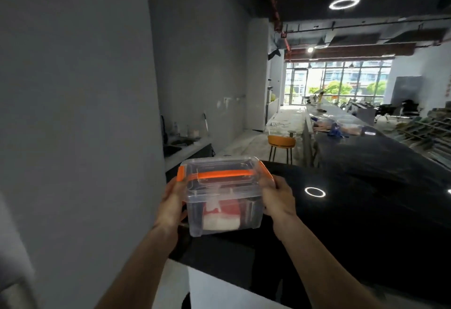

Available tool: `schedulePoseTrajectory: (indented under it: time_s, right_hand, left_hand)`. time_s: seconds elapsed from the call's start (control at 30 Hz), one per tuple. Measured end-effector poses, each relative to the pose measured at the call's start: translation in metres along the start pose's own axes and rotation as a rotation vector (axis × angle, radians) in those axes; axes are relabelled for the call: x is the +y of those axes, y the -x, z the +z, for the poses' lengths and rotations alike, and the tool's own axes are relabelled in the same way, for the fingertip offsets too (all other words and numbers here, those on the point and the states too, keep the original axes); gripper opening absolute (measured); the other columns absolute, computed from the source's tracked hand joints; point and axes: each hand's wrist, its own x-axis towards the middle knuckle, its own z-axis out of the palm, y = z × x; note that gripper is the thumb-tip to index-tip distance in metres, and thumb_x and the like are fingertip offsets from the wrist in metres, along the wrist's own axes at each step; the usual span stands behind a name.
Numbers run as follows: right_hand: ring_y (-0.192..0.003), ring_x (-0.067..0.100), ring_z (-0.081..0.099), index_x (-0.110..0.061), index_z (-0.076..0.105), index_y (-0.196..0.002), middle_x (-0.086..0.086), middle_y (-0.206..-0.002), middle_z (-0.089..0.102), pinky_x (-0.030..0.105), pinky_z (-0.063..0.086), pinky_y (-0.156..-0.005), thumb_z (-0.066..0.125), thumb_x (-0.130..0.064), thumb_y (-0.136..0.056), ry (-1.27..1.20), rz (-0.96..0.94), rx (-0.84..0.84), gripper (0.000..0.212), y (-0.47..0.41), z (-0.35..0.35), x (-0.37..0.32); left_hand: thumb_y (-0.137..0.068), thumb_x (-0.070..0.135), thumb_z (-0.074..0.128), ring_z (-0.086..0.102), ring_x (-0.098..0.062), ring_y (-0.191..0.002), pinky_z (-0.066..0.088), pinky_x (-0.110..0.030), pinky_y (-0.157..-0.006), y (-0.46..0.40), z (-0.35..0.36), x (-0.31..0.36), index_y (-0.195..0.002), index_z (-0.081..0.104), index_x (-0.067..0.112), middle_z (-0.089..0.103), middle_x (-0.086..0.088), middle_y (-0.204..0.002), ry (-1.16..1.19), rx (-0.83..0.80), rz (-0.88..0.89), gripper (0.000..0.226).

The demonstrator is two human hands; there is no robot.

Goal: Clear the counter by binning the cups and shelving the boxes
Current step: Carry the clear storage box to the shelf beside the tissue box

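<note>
A clear plastic box [223, 196] with an orange handle and orange side clips is held in the air at the left end of the black counter [366, 186]. Something red and white lies inside it. My left hand [172, 205] grips its left side and my right hand [277, 198] grips its right side. The box hangs over the counter's near left corner, close to the grey wall [80, 113]. No cups or shelf show in this view.
The long black counter runs away to the right, with bags and blue items [341, 129] far along it. An orange stool [281, 145] stands in the aisle behind the box. A lower side counter with a sink [180, 147] lines the left wall.
</note>
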Motion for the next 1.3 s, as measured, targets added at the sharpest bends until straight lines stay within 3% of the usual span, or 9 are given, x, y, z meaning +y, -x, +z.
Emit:
schedulePoseTrajectory:
  time_s: [0.17, 0.4, 0.53, 0.67, 0.73, 0.8, 0.93, 1.07, 1.3]
  right_hand:
    - [-0.104, 0.027, 0.068, -0.039, 0.056, -0.128, 0.003, -0.115, 0.067, 0.054, 0.059, -0.094, 0.064, -0.072, -0.081, -0.042, -0.015, -0.233, 0.057, 0.075, 0.086, -0.007]
    - [-0.108, 0.034, 0.068, -0.035, 0.061, -0.116, 0.005, -0.119, 0.07, 0.058, 0.057, -0.094, 0.058, -0.079, -0.053, 0.047, -0.071, -0.518, 0.077, 0.215, 0.208, -0.013]
    - [-0.105, 0.033, 0.067, -0.032, 0.059, -0.109, 0.003, -0.112, 0.069, 0.058, 0.057, -0.094, 0.07, -0.061, -0.077, 0.095, -0.082, -0.694, 0.044, 0.338, 0.259, -0.013]
    - [-0.101, 0.036, 0.068, -0.027, 0.06, -0.115, 0.008, -0.112, 0.072, 0.057, 0.059, -0.09, 0.064, -0.07, -0.066, 0.162, -0.106, -0.81, 0.066, 0.454, 0.312, -0.001]
    - [-0.102, 0.037, 0.068, -0.026, 0.061, -0.116, 0.009, -0.112, 0.072, 0.057, 0.059, -0.09, 0.061, -0.075, -0.058, 0.173, -0.111, -0.88, 0.075, 0.513, 0.333, 0.008]
    - [-0.103, 0.037, 0.068, -0.026, 0.061, -0.113, 0.007, -0.112, 0.072, 0.057, 0.059, -0.09, 0.062, -0.076, -0.057, 0.183, -0.122, -0.96, 0.075, 0.572, 0.348, 0.012]
    - [-0.095, 0.032, 0.067, -0.023, 0.06, -0.108, 0.006, -0.102, 0.07, 0.054, 0.059, -0.089, 0.07, -0.066, -0.075, 0.184, -0.121, -1.096, 0.055, 0.673, 0.369, 0.017]
    - [-0.089, 0.028, 0.068, -0.027, 0.058, -0.106, 0.005, -0.099, 0.071, 0.054, 0.061, -0.085, 0.07, -0.07, -0.074, 0.211, -0.111, -1.159, 0.055, 0.742, 0.395, 0.033]
    - [-0.087, 0.022, 0.064, -0.021, 0.054, -0.118, 0.004, -0.103, 0.065, 0.049, 0.06, -0.084, 0.07, -0.056, -0.087, 0.226, -0.137, -1.243, 0.049, 0.803, 0.453, 0.038]
  left_hand:
    - [-0.098, 0.044, 0.051, 0.062, -0.025, -0.11, 0.047, -0.034, -0.075, 0.028, -0.115, 0.009, -0.135, 0.054, 0.027, 0.065, -0.006, -0.13, 0.02, 0.235, 0.047, 0.041]
    - [-0.097, 0.041, 0.056, 0.062, -0.022, -0.105, 0.047, -0.03, -0.07, 0.12, -0.292, 0.014, -0.134, 0.057, 0.028, 0.067, -0.002, -0.119, 0.086, 0.515, 0.065, 0.039]
    - [-0.095, 0.039, 0.058, 0.065, -0.025, -0.097, 0.049, -0.033, -0.074, 0.199, -0.398, 0.015, -0.126, 0.059, 0.028, 0.068, -0.006, -0.118, 0.103, 0.674, 0.043, 0.033]
    - [-0.09, 0.049, 0.062, 0.065, -0.024, -0.102, 0.052, -0.038, -0.075, 0.293, -0.49, 0.015, -0.129, 0.056, 0.029, 0.066, -0.004, -0.119, 0.065, 0.817, 0.03, 0.044]
    - [-0.095, 0.043, 0.058, 0.065, -0.019, -0.093, 0.049, -0.035, -0.068, 0.341, -0.531, 0.017, -0.115, 0.061, 0.027, 0.066, 0.0, -0.106, 0.047, 0.892, 0.045, 0.026]
    - [-0.098, 0.038, 0.055, 0.064, -0.016, -0.087, 0.047, -0.033, -0.062, 0.385, -0.565, 0.019, -0.106, 0.062, 0.027, 0.065, 0.003, -0.099, 0.02, 0.963, 0.04, 0.015]
    - [-0.094, 0.053, 0.057, 0.066, -0.019, -0.096, 0.051, -0.036, -0.067, 0.461, -0.629, 0.021, -0.125, 0.051, 0.034, 0.065, 0.002, -0.114, -0.005, 1.086, 0.041, 0.037]
    - [-0.087, 0.064, 0.06, 0.066, -0.02, -0.104, 0.051, -0.037, -0.075, 0.51, -0.677, 0.016, -0.133, 0.051, 0.031, 0.064, -0.001, -0.122, -0.013, 1.16, 0.04, 0.058]
    - [-0.095, 0.047, 0.057, 0.063, -0.016, -0.096, 0.047, -0.032, -0.067, 0.529, -0.748, 0.011, -0.129, 0.047, 0.028, 0.061, 0.001, -0.113, 0.001, 1.214, 0.052, 0.04]
